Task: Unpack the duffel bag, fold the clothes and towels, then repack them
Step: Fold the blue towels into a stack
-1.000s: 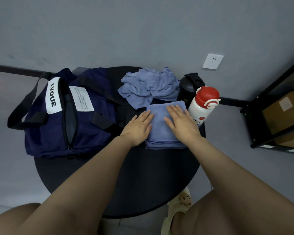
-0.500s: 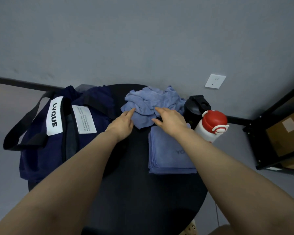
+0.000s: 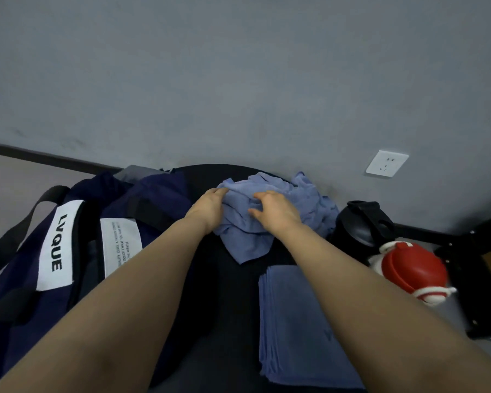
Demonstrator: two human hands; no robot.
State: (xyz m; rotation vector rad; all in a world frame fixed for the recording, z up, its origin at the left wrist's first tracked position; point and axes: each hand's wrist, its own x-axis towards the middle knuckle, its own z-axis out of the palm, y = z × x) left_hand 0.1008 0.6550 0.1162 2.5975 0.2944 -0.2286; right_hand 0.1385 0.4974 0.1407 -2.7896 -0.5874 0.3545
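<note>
While one folded towel (image 3: 298, 321) is lying flat on the bench (image 3: 233, 321) beside the duffel bag (image 3: 54, 265), I am watching both hands working the crumpled towel (image 3: 270, 214) at the far edge. Left hand (image 3: 209, 207) and right hand (image 3: 277, 211) are curling their fingers into it. Folding step; next calls for lifting and spreading it flat.
</note>
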